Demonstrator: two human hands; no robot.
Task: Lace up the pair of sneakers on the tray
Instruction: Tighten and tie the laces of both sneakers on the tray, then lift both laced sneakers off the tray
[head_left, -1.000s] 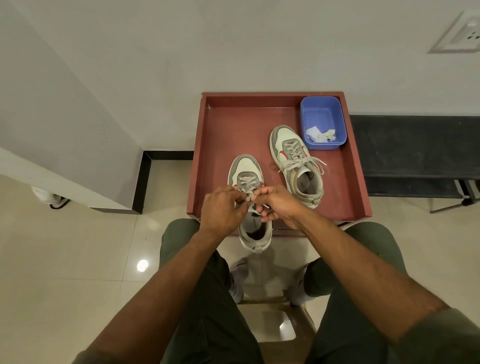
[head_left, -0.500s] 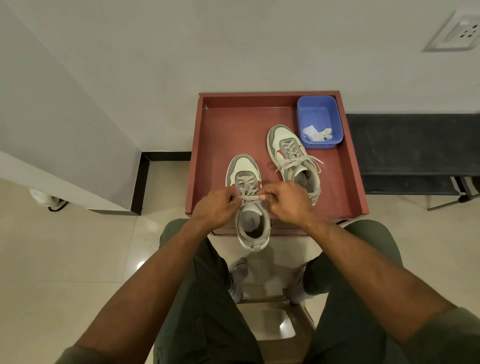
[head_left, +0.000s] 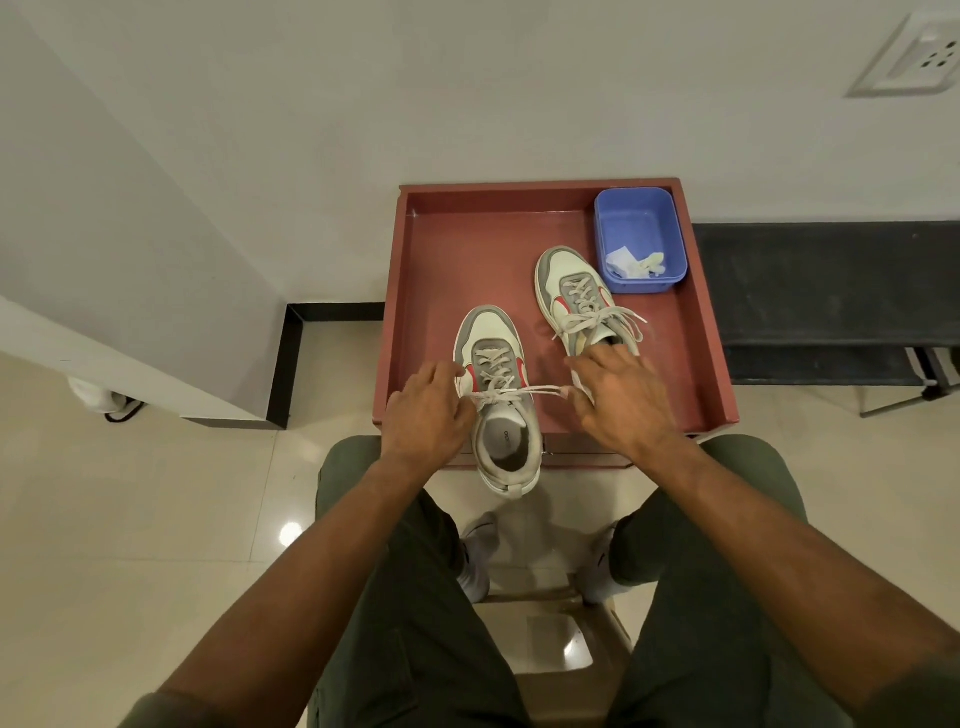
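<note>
Right hand (head_left: 621, 397) covers heel of far grey-white laced sneaker (head_left: 582, 299); white scraps (head_left: 634, 261) in blue plastic tub (head_left: 638, 239) too small to identify.

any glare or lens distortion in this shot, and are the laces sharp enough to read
Head view: a small glare spot on the floor tile; wide-angle bending curves the wall edges and the tray; the near sneaker and its stretched lace are sharp, with slight softness at the right hand.

Tray (head_left: 415, 291) brick red. Two sneakers: near sneaker (head_left: 500, 395) and far sneaker (head_left: 574, 296) both white and grey, red side accents, off-white laces (head_left: 519, 391). Bin (head_left: 638, 228) blue. Trousers (head_left: 415, 597) olive green. Floor tiles (head_left: 156, 519) glossy cream.
</note>
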